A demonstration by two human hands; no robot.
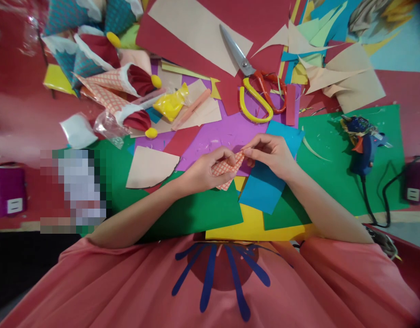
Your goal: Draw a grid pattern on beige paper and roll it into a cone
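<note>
An orange-and-white checked paper piece (226,181), seemingly folded or rolled, is in my left hand (207,171), whose fingers wrap round it. My right hand (269,154) pinches the upper right tip of the same piece. Beneath my right forearm and hand lies a blue sheet (264,187). A cream rounded piece with a dark edge (150,166) rests left of my left hand. Scissors with yellow and red handles (256,100) lie beyond my hands, blades pointing away.
Finished-looking paper cones (119,82) fill the back left, near a yellow clay packet (172,102). Paper scraps (319,68) lie at the back right. A blue glue gun (367,152), with its black cord, rests on a green sheet (389,132) at the right.
</note>
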